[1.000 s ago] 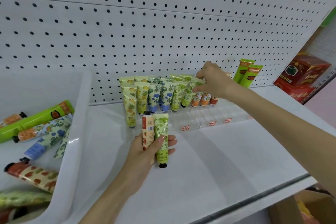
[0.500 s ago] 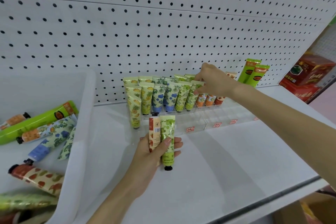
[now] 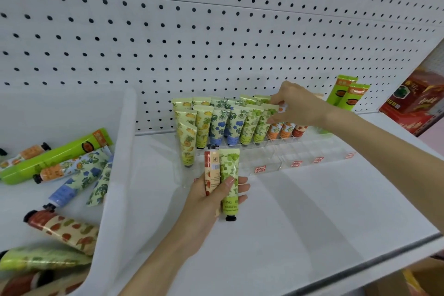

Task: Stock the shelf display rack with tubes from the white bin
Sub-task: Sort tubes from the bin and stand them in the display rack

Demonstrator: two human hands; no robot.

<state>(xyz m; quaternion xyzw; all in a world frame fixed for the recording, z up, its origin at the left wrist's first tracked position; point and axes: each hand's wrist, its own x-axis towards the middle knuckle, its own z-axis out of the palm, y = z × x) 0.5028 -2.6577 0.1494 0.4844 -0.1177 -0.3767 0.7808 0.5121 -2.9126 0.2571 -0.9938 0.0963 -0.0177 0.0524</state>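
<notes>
Press green tube (image 3: pixel 263 125) cap-down into its slot of clear rack (image 3: pixel 271 163), centre frame, without tipping upright neighbours. Pinched at the crimp by right hand (image 3: pixel 298 107). Gripped in left hand (image 3: pixel 211 202), lower centre: two spare tubes (image 3: pixel 229 175). In white bin (image 3: pixel 120 151), left: loose tubes (image 3: pixel 60 228) lying flat, mixed prints. Front rack slots mostly vacant.

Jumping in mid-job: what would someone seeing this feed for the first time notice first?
The colourful rows of upright tubes in the clear display rack at the back of the shelf, where the right hand pinches the top of a green tube. In front, the left hand grips two tubes, and the white bin at left holds loose ones.
</notes>
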